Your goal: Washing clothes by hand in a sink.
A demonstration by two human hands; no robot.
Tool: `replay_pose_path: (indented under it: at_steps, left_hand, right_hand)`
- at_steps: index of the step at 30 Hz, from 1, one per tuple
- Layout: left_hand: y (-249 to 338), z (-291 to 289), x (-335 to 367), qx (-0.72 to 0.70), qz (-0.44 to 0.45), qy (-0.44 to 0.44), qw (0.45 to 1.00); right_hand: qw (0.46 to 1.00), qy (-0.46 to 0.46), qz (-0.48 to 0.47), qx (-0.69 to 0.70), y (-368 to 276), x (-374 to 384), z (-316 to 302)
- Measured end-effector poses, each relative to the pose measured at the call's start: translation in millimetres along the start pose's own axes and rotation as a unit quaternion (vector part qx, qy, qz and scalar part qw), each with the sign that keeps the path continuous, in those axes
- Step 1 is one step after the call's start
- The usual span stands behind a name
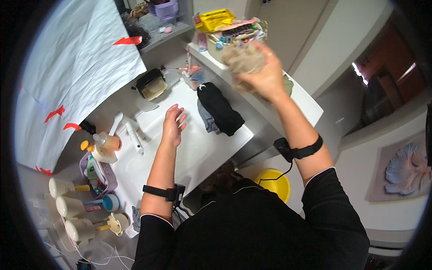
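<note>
My right hand (269, 74) is closed round a crumpled beige cloth (243, 62), held up over the white ledge right of the sink. Above the white washbasin (193, 153) is my left hand (173, 126), its fingers loosely apart and nothing in it. To its right, a folded black cloth (220, 108) lies on the basin's rim, with a grey cloth (206, 118) partly under it. A bit of greenish cloth (288, 85) shows on the ledge behind my right wrist. The white tap (135, 135) stands left of my left hand.
A full wicker basket (217, 50) with a yellow packet (216, 20) stands on the ledge. Pump bottles (104, 152), a purple basket (108, 173) and several cream cups (69, 207) line the left. A yellow bucket (273, 184) is below. A black-rimmed container (153, 85) sits behind the basin.
</note>
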State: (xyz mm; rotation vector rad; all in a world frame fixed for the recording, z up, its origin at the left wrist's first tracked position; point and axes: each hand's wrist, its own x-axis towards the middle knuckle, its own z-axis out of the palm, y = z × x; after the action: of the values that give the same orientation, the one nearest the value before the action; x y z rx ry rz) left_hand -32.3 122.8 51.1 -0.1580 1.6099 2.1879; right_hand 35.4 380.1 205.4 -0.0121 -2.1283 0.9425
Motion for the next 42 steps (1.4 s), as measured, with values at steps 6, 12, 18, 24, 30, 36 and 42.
replay_pose_path:
  at_steps: [6,12,18,24,30,36,42]
  left_hand:
    - [-9.7,44.1,5.3,0.036,-0.031,-0.036,0.998]
    - [-27.0,66.7,5.7,0.061,-0.059,-0.058,0.995]
    - [-33.0,72.0,6.0,0.073,-0.072,-0.052,0.993]
    - [-28.9,72.3,6.6,0.070,-0.067,-0.062,0.993]
    - [-24.1,50.6,6.9,0.110,-0.011,-0.053,0.992]
    - [-56.1,-39.1,-21.5,0.380,0.104,-0.107,0.913]
    - [-57.2,-122.6,-90.3,0.476,0.049,0.023,0.878]
  right_hand:
    - [0.982,-0.057,0.141,-0.116,42.6,2.8,-61.4]
    - [0.961,-0.086,0.237,-0.110,76.4,0.7,-68.7]
    - [0.984,0.060,0.060,-0.160,49.4,-7.5,-75.2]
    - [0.975,0.093,-0.028,-0.202,32.6,-12.9,-69.9]
    - [0.963,0.088,-0.245,-0.071,-13.5,-9.2,-14.6]
    - [0.886,-0.456,-0.047,-0.070,-15.6,-78.2,119.2]
    - [0.773,-0.616,-0.150,0.005,-14.9,-134.3,214.5]
